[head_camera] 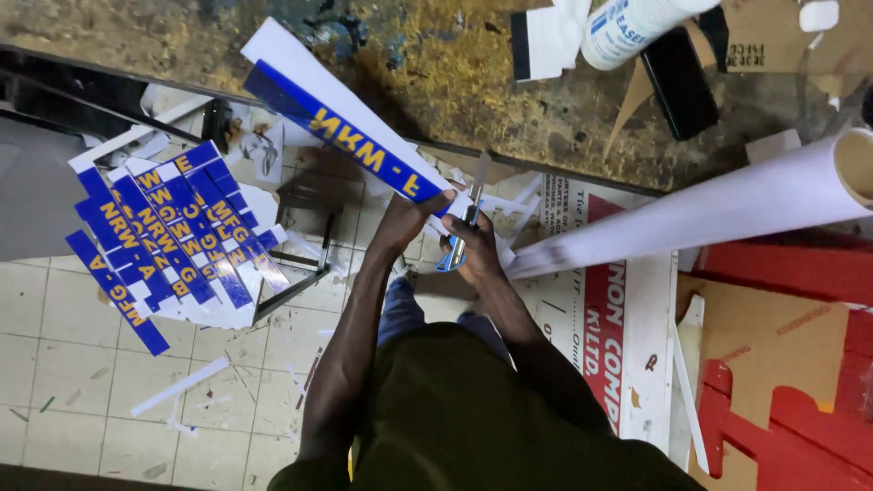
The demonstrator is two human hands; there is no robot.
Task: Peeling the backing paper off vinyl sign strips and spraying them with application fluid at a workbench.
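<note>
Two hands are working close together at the near edge of the workbench (509, 100): the left hand (406, 218) is gripping the near end of a blue sticker strip with yellow letters (346, 136), while the right hand (473, 247) is closing around a utility knife (464, 223). More blue strips (164, 236) are lying fanned out over the tiled floor (55, 364) at left, and a white roll (709, 214) is reaching off to the right.

Head cam, steep down, close, prob. slightly tilted.
</note>
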